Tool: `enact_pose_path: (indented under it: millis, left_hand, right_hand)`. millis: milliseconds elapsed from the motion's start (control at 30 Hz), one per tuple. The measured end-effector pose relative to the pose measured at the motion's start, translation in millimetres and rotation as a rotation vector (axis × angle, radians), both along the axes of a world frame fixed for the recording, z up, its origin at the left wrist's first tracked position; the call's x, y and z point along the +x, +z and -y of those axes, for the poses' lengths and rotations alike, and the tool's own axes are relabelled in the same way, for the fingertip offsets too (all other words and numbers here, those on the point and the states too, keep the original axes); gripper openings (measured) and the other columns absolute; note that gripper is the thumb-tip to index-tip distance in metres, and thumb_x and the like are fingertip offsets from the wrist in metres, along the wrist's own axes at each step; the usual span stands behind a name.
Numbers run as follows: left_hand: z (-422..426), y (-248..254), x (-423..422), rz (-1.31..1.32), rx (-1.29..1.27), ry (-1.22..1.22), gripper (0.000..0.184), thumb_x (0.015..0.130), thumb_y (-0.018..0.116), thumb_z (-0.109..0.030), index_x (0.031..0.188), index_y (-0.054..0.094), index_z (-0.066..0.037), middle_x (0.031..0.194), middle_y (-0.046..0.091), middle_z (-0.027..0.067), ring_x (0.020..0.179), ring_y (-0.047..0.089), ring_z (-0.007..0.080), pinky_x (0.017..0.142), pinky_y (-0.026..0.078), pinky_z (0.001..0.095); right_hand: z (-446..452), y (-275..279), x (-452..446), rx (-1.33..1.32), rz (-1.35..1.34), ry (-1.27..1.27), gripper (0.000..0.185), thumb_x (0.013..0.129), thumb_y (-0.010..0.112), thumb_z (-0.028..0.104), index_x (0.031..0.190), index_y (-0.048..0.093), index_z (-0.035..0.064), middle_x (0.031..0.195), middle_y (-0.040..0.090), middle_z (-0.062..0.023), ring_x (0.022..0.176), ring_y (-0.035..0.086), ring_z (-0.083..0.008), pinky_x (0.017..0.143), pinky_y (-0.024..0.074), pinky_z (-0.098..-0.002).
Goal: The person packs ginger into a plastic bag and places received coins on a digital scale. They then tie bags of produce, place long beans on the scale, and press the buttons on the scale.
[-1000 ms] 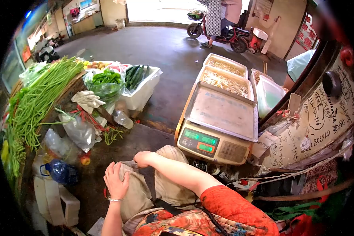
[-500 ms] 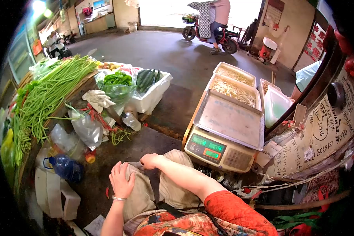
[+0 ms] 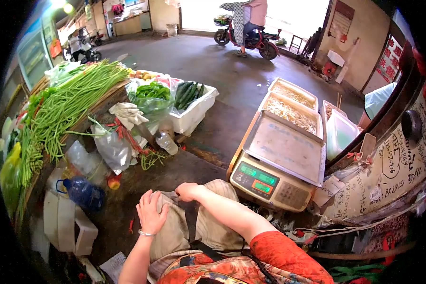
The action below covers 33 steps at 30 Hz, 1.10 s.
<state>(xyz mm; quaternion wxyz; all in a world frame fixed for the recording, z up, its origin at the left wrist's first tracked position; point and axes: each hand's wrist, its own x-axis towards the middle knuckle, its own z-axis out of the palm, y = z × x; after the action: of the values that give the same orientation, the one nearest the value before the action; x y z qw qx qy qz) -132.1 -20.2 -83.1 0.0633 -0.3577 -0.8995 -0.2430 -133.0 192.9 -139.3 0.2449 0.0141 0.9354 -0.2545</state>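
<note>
My left hand [image 3: 151, 210], with a bangle [image 3: 147, 233] at its wrist, lies spread on one knee of my light striped trousers [image 3: 168, 236]. Beside it, my right hand [image 3: 188, 191] rests at the knees with its fingers curled in; whether cloth or something else is under them is hidden. A dark strap [image 3: 191, 220] hangs between the legs below the right hand. To the right of that hand stands a scale [image 3: 270, 187] with lit green and orange displays and a bare metal pan [image 3: 286, 146].
Bean sprouts [image 3: 288, 113] fill trays behind the scale. Long green stalks [image 3: 87, 97] are heaped at left, near a white foam box [image 3: 199, 113] with cucumbers [image 3: 189, 94]. A blue jug [image 3: 83, 193] stands low left. A person rides a red scooter [image 3: 251, 40] across the passage.
The view has turned slightly, so most surroundings sit further right. The scooter and rider have moved left against the background. Both hands keep nearly the same pose on the knees.
</note>
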Motion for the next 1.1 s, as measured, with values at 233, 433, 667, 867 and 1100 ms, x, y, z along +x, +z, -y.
enact_pose_path:
  millis: [233,433,667,867,1100]
  left_hand:
    - [-1.1,4.2,1.3,0.001,-0.017,0.013,0.049,0.078,0.069,-0.028,0.123,0.059,-0.011,0.133,0.05,0.0133,0.126,0.044,0.0328,0.101,0.036,0.0476]
    - [-1.6,8.1,2.6,-0.009,-0.036,0.012,0.05,0.08,0.069,-0.03,0.124,0.059,-0.011,0.133,0.051,0.0129,0.125,0.045,0.0319,0.099,0.037,0.0449]
    - [0.3,6.3,1.9,-0.016,-0.062,0.037,0.052,0.08,0.067,-0.036,0.125,0.06,-0.013,0.135,0.05,0.0145,0.126,0.045,0.0323,0.099,0.037,0.0461]
    - [2.9,3.6,1.5,0.004,-0.029,0.007,0.052,0.081,0.066,-0.037,0.126,0.059,-0.013,0.135,0.049,0.0155,0.127,0.044,0.0321,0.1,0.035,0.0457]
    - [1.4,2.1,1.2,-0.076,-0.021,-0.001,0.05,0.08,0.067,-0.037,0.123,0.06,-0.011,0.132,0.051,0.0154,0.125,0.046,0.0329,0.095,0.039,0.0472]
  right_hand:
    - [-2.2,-11.0,-3.1,0.01,0.039,0.031,0.036,0.083,0.063,0.023,0.117,0.066,0.011,0.115,0.067,-0.0147,0.11,0.062,-0.0326,0.09,0.0505,-0.0418]
    - [-3.2,-13.5,-0.8,-0.005,-0.018,0.049,0.03,0.082,0.061,0.014,0.11,0.068,0.0073,0.113,0.068,-0.0163,0.107,0.065,-0.0334,0.087,0.0526,-0.043]
    - [-5.3,-1.1,2.9,-0.037,-0.031,0.032,0.033,0.086,0.059,0.029,0.113,0.067,0.0114,0.115,0.067,-0.0149,0.108,0.064,-0.0331,0.088,0.0518,-0.0427]
    - [-4.5,4.5,3.0,0.02,0.018,0.046,0.034,0.085,0.056,0.022,0.115,0.066,0.0122,0.117,0.067,-0.0142,0.11,0.063,-0.0322,0.091,0.051,-0.0415]
    - [-4.6,6.1,3.9,0.005,-0.007,0.031,0.033,0.084,0.056,0.02,0.114,0.066,0.0114,0.118,0.065,-0.0168,0.111,0.062,-0.035,0.093,0.05,-0.0426]
